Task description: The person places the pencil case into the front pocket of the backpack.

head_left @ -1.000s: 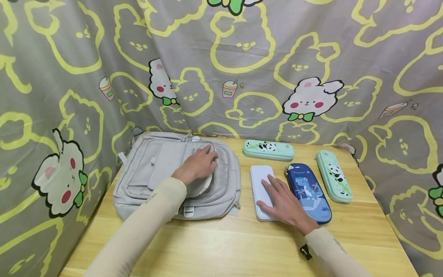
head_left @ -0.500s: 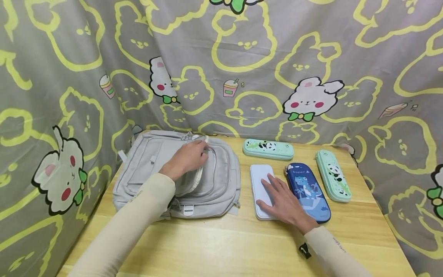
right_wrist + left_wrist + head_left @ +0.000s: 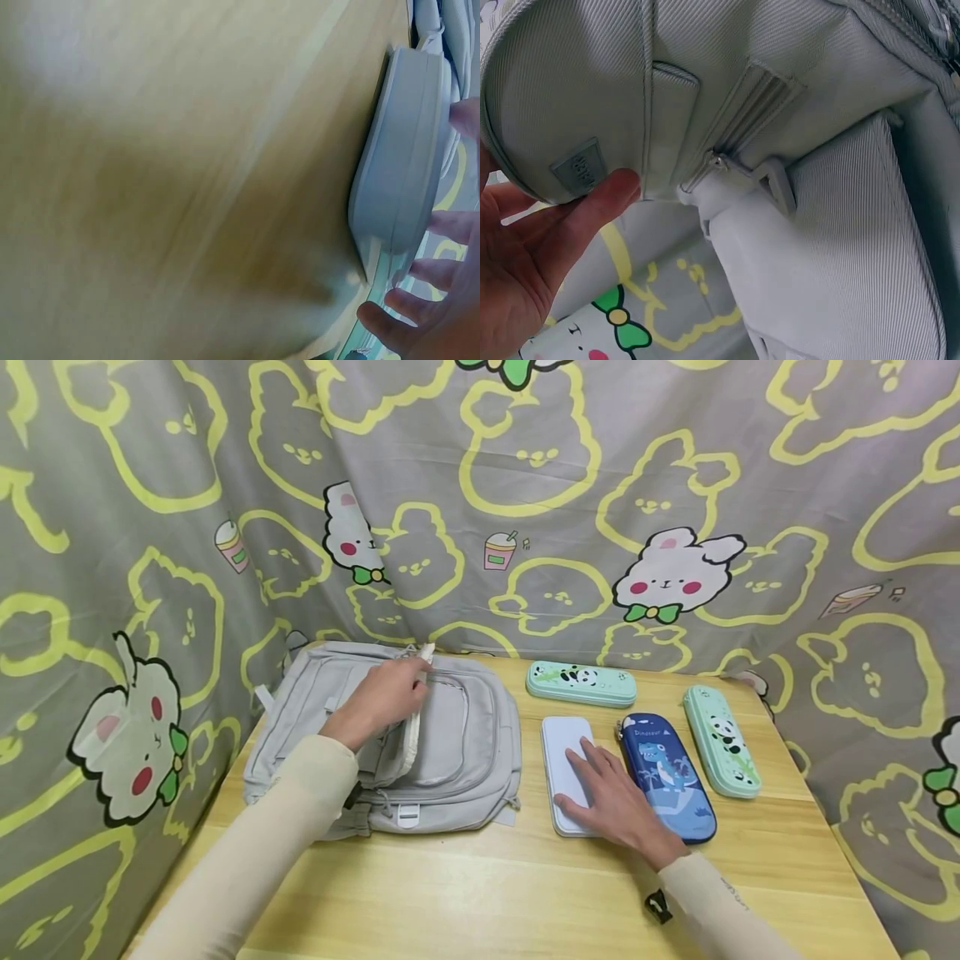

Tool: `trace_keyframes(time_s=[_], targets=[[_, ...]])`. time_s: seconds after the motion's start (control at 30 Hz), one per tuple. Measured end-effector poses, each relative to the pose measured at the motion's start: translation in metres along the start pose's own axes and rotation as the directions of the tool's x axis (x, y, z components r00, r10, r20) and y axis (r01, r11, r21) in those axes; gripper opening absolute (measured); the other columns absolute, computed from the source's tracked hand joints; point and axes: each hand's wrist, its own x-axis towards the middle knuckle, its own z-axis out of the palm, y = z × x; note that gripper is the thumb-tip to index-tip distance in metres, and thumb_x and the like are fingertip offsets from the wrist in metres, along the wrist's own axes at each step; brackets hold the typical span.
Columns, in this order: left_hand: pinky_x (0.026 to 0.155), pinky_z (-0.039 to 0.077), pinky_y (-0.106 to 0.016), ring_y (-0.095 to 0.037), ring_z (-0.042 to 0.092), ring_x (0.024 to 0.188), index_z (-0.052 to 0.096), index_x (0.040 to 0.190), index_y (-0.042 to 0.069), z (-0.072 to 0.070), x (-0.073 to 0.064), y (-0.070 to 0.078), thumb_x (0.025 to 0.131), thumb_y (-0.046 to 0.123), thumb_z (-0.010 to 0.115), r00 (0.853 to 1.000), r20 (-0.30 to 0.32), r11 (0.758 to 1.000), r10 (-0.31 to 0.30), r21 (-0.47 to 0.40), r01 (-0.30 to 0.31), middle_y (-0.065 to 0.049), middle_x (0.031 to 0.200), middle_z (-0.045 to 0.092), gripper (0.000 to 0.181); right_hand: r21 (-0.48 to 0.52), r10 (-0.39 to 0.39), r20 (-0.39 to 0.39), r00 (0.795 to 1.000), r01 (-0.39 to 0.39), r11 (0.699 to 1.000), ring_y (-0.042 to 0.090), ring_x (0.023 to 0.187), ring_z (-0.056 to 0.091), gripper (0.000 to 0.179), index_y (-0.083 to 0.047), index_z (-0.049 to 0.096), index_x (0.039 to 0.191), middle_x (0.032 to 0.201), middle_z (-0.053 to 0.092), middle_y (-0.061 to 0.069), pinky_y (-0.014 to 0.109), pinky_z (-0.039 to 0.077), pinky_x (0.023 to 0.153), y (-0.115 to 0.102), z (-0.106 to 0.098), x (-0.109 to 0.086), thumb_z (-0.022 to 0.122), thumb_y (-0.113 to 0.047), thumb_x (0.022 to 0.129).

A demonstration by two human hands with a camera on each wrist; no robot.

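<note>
A light grey backpack [image 3: 487, 727] lies on the table at the left. My left hand [image 3: 378, 702] pinches the edge of its front pocket flap [image 3: 412, 747], which stands raised. In the left wrist view the thumb presses the flap [image 3: 562, 82] beside a small label, with the other fingers behind it. A zipper pull [image 3: 774, 184] hangs lower on the bag. My right hand [image 3: 615, 797] rests with spread fingers on a pale blue pencil case [image 3: 564, 739]. The right wrist view shows that case [image 3: 401, 157] from its side, fingers along its top.
Right of the pale case lies a navy dinosaur pencil case [image 3: 663, 768]. Two mint panda cases lie around it, one at the back [image 3: 622, 685] and one at the far right [image 3: 723, 739]. A patterned curtain [image 3: 420, 460] encloses the wooden table [image 3: 465, 893].
My left hand has moved left, lifting and folding the flap back so that more of the pocket's inside shows. The right hand has stayed on the pale blue pencil case.
</note>
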Motion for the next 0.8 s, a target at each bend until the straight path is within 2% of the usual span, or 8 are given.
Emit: trace_keyframes(time_s=[0.1,0.2,0.4,0.47,0.53,0.67,0.8], targets=[[0.070,0.045,-0.040,-0.020,0.044,0.066,0.065,0.149,0.008,-0.004,0.000,-0.003,0.105,0.010,0.050,1.000,0.006,1.000,-0.003,-0.020,0.003,-0.013,0.098,0.068,0.047,0.005,0.014,-0.011,1.000,-0.014,1.000,0.048,0.159,0.034,0.086,-0.016,0.047,0.166,0.179,0.029,0.017,0.072,0.038,0.121,-0.003,0.001,-0.001,0.068,-0.064,0.099],[0.064,0.041,-0.038,-0.017,0.034,0.059,0.064,0.150,0.007,-0.007,-0.001,-0.006,0.104,0.009,0.049,1.000,0.001,1.000,-0.002,-0.026,0.002,-0.011,0.082,0.058,0.049,0.001,0.025,-0.029,0.999,-0.025,1.000,0.049,0.158,0.036,0.087,-0.015,0.049,0.165,0.178,0.030,0.018,0.072,0.039,0.119,-0.005,0.003,-0.002,0.069,-0.065,0.097],[0.063,0.040,-0.035,-0.014,0.033,0.056,0.062,0.153,0.004,-0.013,-0.002,-0.012,0.101,0.005,0.048,1.000,-0.004,0.999,-0.007,-0.037,0.007,-0.015,0.094,0.065,0.053,-0.016,0.054,-0.044,0.998,-0.054,0.998,0.048,0.156,0.039,0.095,-0.014,0.049,0.165,0.178,0.029,0.020,0.072,0.043,0.116,-0.010,0.005,-0.003,0.070,-0.072,0.093],[0.062,0.040,-0.034,-0.014,0.033,0.055,0.061,0.154,0.005,-0.015,-0.002,-0.013,0.103,0.005,0.048,1.000,0.009,0.999,-0.018,-0.046,0.018,-0.017,0.092,0.063,0.053,-0.018,0.059,-0.041,0.997,-0.060,0.998,0.048,0.156,0.039,0.097,-0.013,0.049,0.165,0.178,0.029,0.020,0.072,0.044,0.115,-0.011,0.005,-0.003,0.071,-0.073,0.092],[0.063,0.040,-0.035,-0.015,0.033,0.056,0.060,0.155,0.005,-0.018,-0.003,-0.015,0.104,0.004,0.049,1.000,0.013,0.999,-0.019,-0.051,0.020,-0.019,0.097,0.065,0.053,-0.015,0.058,-0.035,0.998,-0.059,0.998,0.048,0.156,0.039,0.097,-0.013,0.048,0.166,0.178,0.028,0.020,0.072,0.043,0.116,-0.011,0.004,-0.003,0.071,-0.072,0.092],[0.072,0.044,-0.039,-0.021,0.044,0.066,0.060,0.154,0.004,-0.024,-0.005,-0.020,0.104,0.004,0.050,1.000,0.009,0.999,-0.014,-0.043,0.015,-0.021,0.124,0.071,0.051,-0.012,0.047,-0.020,0.999,-0.047,0.999,0.049,0.156,0.038,0.096,-0.013,0.047,0.166,0.178,0.028,0.020,0.072,0.042,0.116,-0.010,0.002,-0.003,0.072,-0.070,0.093],[0.082,0.046,-0.044,-0.027,0.051,0.079,0.061,0.154,0.003,-0.028,-0.006,-0.024,0.103,0.003,0.049,1.000,0.019,0.999,-0.009,-0.039,0.010,-0.022,0.144,0.067,0.052,-0.007,0.032,-0.009,0.999,-0.032,0.999,0.049,0.157,0.038,0.095,-0.013,0.047,0.166,0.178,0.029,0.020,0.071,0.041,0.119,-0.007,0.001,-0.004,0.073,-0.068,0.093]])
